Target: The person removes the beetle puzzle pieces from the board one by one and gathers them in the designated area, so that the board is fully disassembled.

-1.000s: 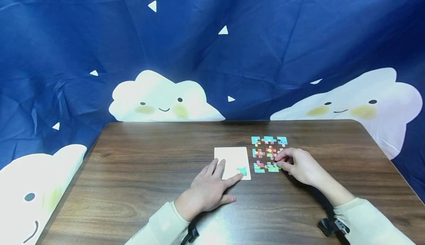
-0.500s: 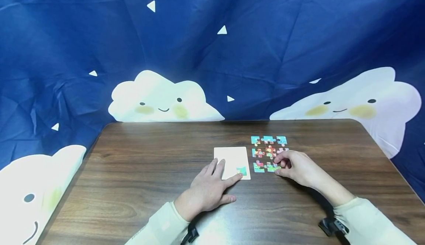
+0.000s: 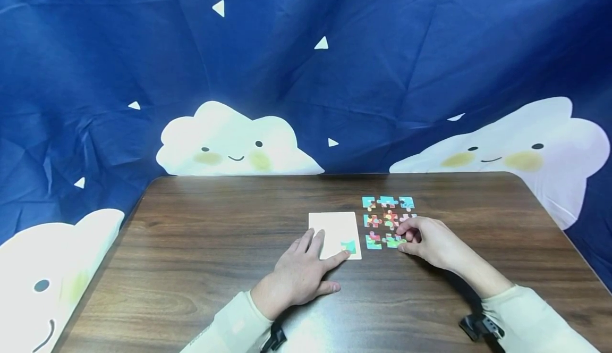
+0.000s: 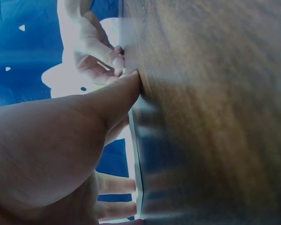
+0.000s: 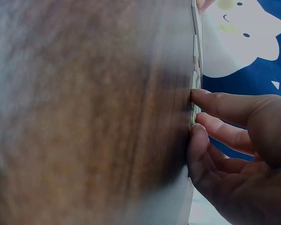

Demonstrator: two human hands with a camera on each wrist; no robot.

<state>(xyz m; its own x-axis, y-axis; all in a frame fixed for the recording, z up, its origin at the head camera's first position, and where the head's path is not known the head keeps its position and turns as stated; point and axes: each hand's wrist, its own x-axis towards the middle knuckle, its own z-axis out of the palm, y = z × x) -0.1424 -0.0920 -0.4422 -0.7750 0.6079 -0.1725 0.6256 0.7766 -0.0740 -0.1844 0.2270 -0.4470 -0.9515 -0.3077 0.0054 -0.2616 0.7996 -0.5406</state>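
My left hand [image 3: 303,270] rests with spread fingers on a square white puzzle board [image 3: 334,228]. A blue-and-green puzzle piece [image 3: 349,245] lies in the board's lower right corner, beside the index fingertip. To the right, my right hand [image 3: 432,241] pinches a green jigsaw piece [image 3: 393,242] in the bottom row of loose pieces, thumb at its near edge. Seen from the right wrist, the fingertips [image 5: 196,96] touch the thin piece [image 5: 194,117] low on the tabletop. The right fingers partly cover a pink piece [image 3: 406,217] above.
Several other loose pieces lie in rows right of the board, among them a blue one [image 3: 387,202], a red one [image 3: 390,218] and a pink-and-blue one [image 3: 373,240]. The brown wooden table [image 3: 215,225] ends at a blue cloth [image 3: 287,66] with clouds.
The right hand's fingers have shifted slightly down at the green piece, uncovering more of the pink piece above. My left hand and the board stay where they were.
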